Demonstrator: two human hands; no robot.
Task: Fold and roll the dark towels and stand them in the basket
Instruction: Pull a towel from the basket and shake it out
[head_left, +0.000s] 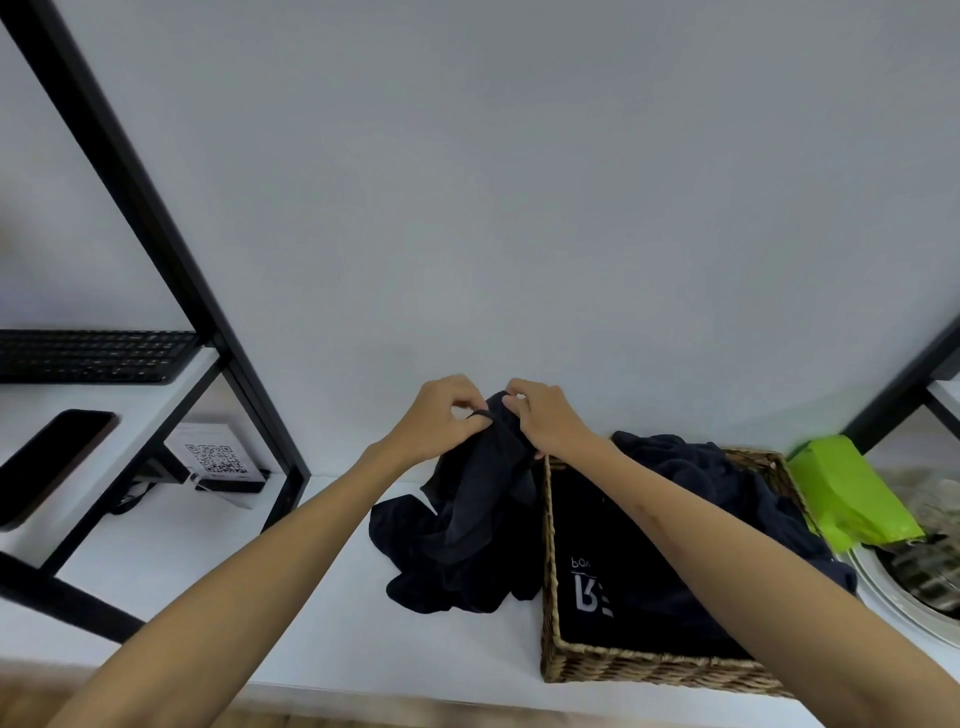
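We see a dark towel, navy and rumpled, lifted off the white table at 9 o'clock of the wicker basket. The left hand and right hand both pinch its top edge with curled fingers, its lower folds pooling on the table. More dark cloth drapes the basket's 1 o'clock corner.

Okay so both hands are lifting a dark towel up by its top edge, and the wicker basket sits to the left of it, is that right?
Not quite. The head view shows both hands, left hand and right hand, pinching the dark towel by its top edge, but the wicker basket sits to its right.
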